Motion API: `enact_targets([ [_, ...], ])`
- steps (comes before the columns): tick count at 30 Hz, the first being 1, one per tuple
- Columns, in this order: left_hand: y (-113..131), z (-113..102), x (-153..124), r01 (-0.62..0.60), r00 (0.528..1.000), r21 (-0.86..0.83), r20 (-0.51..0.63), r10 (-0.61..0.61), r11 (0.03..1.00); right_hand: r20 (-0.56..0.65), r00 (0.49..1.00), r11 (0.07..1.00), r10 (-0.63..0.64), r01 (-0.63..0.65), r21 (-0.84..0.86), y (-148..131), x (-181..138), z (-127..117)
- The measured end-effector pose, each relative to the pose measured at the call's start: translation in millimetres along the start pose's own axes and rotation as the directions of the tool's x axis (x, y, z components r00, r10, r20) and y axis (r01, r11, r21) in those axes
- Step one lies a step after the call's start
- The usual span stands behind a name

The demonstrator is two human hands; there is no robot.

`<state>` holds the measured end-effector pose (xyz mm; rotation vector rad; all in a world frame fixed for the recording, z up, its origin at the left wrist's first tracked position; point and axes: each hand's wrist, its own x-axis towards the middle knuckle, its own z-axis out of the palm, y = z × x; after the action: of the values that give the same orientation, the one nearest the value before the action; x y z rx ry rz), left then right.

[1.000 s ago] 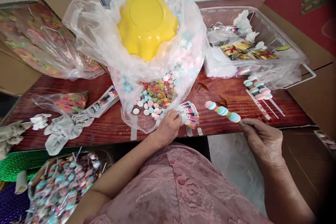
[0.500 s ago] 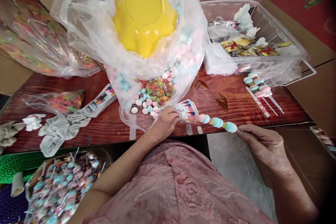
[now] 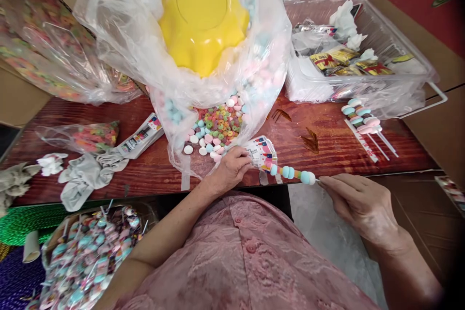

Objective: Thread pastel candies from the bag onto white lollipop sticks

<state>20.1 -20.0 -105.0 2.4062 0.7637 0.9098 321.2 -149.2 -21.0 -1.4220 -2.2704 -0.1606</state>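
Two hands: your right hand (image 3: 358,203) pinches the bare stick end of the candy skewer (image 3: 290,173); your left hand (image 3: 228,169) is clenched on the printed wrappers (image 3: 262,152).
Skewer place: nearly level over the bench (image 3: 327,152) edge, tip at the wrappers' edge.
Handling: light, with a stiff stick; the chalky discs look brittle and may slide.
Grip point: the stick's bare end, never the candy.

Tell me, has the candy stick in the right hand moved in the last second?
Yes. The candy stick in the right hand moved left, toward the printed wrappers at the left hand; its tip now reaches them.
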Motion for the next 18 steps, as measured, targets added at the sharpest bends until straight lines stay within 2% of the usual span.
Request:
enact_targets([
  [3,0,0,0,-0.032,0.999,-0.029,-0.008,0.031,0.999,-0.014,0.997,0.994,-0.072,0.071,-0.085,-5,6,-5],
  [7,0,0,-2,-0.054,0.998,-0.068,-0.027,0.052,0.996,-0.073,0.996,0.992,-0.050,0.041,-0.123,-9,10,-2],
  [12,0,-1,-3,-0.052,0.998,-0.092,-0.027,0.050,0.994,-0.002,0.995,0.985,-0.102,0.100,-0.142,-11,8,-1],
  [18,-1,3,-3,-0.052,0.998,-0.112,-0.038,0.048,0.992,-0.018,0.991,0.984,-0.129,0.126,-0.129,-16,11,2],
])
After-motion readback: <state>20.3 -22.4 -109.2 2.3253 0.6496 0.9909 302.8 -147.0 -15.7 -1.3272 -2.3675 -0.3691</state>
